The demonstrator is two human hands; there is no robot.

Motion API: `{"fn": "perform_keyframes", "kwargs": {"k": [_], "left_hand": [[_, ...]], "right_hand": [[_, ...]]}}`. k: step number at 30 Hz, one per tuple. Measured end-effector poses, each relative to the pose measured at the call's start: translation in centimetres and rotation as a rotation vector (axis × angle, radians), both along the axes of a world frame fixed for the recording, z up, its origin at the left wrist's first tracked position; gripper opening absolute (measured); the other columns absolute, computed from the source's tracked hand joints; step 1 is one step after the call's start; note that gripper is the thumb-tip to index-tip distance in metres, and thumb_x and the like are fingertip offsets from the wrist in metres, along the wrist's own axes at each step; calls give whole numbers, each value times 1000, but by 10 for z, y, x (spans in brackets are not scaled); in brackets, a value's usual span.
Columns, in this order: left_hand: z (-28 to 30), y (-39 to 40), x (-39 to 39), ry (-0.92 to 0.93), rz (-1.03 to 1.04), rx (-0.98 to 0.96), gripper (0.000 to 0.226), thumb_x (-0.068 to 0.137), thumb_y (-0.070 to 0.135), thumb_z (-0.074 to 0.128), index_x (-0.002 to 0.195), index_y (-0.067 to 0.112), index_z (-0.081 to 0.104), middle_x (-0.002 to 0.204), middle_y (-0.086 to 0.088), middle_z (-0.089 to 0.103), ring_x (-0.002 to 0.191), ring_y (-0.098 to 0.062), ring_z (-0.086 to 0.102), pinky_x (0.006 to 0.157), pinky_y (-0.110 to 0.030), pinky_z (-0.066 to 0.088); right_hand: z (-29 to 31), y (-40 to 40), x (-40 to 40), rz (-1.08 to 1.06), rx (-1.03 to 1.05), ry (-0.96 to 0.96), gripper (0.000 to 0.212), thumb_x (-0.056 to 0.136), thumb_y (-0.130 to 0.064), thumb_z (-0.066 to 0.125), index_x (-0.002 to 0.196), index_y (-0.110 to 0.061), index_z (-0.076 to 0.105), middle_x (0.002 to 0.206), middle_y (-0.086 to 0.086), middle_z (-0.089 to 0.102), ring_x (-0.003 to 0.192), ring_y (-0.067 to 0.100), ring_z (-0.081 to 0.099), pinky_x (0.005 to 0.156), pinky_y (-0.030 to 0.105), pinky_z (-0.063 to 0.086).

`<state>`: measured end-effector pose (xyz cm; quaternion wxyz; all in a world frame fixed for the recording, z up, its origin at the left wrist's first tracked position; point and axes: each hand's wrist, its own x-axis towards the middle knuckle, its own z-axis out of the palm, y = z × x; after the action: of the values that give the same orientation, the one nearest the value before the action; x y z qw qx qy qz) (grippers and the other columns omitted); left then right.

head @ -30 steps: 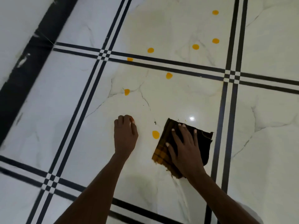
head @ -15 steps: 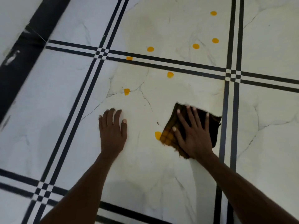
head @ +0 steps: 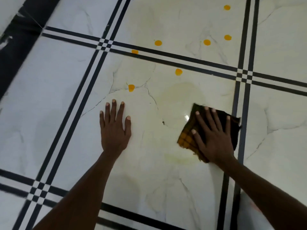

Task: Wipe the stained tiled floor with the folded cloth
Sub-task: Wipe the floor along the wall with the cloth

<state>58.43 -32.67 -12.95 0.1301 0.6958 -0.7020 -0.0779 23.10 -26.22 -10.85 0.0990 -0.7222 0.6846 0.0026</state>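
This looks like an indoor room, perhaps in a home, though the view shows only the floor (head: 166, 188). It is laid with large glossy white marble-look tiles crossed by paired black lines (head: 166, 55). A wide dark band (head: 25, 39) runs along the upper left edge. A ceiling light glints off the polish (head: 186, 117).

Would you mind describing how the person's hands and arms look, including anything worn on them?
Both forearms are bare up to the frame's lower edge: no sleeves, watch, bracelet or gloves show. The left hand and right hand carry no visible rings. Fingernails are short, pale and unpainted. A bit of white fabric shows under the right forearm.
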Motion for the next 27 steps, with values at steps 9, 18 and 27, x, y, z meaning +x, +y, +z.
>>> {"fn": "perform_keyframes", "kwargs": {"k": [9, 18, 27], "left_hand": [[-4, 2, 2, 8, -2, -7, 59, 108, 43, 31, 164, 25, 23, 173, -4, 15, 162, -25, 7, 130, -51, 10], [-4, 0, 4, -15, -10, -31, 58, 109, 43, 29, 163, 24, 24, 173, -5, 17, 161, -26, 9, 129, -53, 13], [-3, -1, 4, 9, -24, -26, 57, 109, 41, 27, 163, 23, 26, 173, -5, 19, 161, -25, 10, 130, -52, 12]], "right_hand": [[-2, 10, 178, 141, -21, -179, 66, 106, -59, 29, 166, -31, 18, 176, 4, 5, 163, 28, -2, 124, 70, 1], [-7, -88, 19, -177, -91, -76, 70, 106, -65, 17, 166, -30, 10, 176, 7, 7, 162, 30, 4, 125, 68, 8], [-2, 18, 160, 264, -41, -135, 66, 107, -57, 27, 166, -31, 15, 176, 2, 2, 163, 25, -4, 126, 66, 5]]}}
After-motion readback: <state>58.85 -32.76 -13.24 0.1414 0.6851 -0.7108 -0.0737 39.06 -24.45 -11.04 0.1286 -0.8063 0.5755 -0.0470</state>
